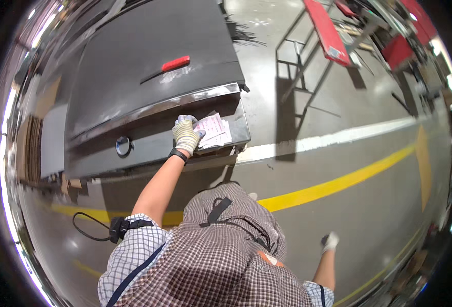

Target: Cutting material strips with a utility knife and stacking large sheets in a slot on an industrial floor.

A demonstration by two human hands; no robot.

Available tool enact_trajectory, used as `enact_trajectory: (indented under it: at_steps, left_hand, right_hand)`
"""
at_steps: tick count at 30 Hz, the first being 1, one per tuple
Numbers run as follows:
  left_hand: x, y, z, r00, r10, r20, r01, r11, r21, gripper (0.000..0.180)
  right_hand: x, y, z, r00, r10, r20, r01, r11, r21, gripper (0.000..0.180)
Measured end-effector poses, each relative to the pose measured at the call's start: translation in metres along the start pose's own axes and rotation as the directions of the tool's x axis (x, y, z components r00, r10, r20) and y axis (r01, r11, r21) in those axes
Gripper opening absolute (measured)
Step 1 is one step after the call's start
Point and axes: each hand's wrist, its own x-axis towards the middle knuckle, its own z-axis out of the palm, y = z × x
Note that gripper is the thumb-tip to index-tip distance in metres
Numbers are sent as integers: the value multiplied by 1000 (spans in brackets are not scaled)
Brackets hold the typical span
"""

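Pressing flat on pale paper sheets [213, 130], the gloved left hand [186, 135] keeps them pinned on the dark car panel [149, 77]; the right hand [330, 241] hangs empty, its grip loosely curled.

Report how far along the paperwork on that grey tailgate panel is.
Done: the grey tailgate panel lies flat with a paper sheet on its lower right corner. In hand: the gloved left hand rests on the sheet's left edge. The right hand hangs at the side, holding nothing visible. Left: whether the sheet is fixed down cannot be told.
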Motion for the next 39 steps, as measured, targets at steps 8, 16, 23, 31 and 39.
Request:
enact_trajectory:
  at_steps: [8, 16, 23, 31, 39]
  left_hand:
    - [14, 24, -12, 993, -81, 85, 79, 997, 20, 27]
    - [65, 130, -81, 936, 325, 134, -291, 931, -219, 18]
    - [92, 230, -9, 924, -232, 303, 328, 75, -942, 36]
    - [141, 330, 52, 863, -374, 338, 254, -256, -933, 25]
    - [149, 365, 39, 618, -733, 285, 190, -213, -958, 33]
  right_hand:
    - [-82, -458, 303, 521, -570, 635, 608, 770, 193, 24]
    - [-328, -514, 408, -636, -263, 726, 767, -321, 556, 62]
    - [-295, -550, 491, -269, -187, 945, 741, 586, 327, 16]
    - [-228, -634, 569, -340, 82, 937, 785, 574, 235, 25]
    - [-239, -665, 633, -433, 571, 697, 835, 545, 71, 16]
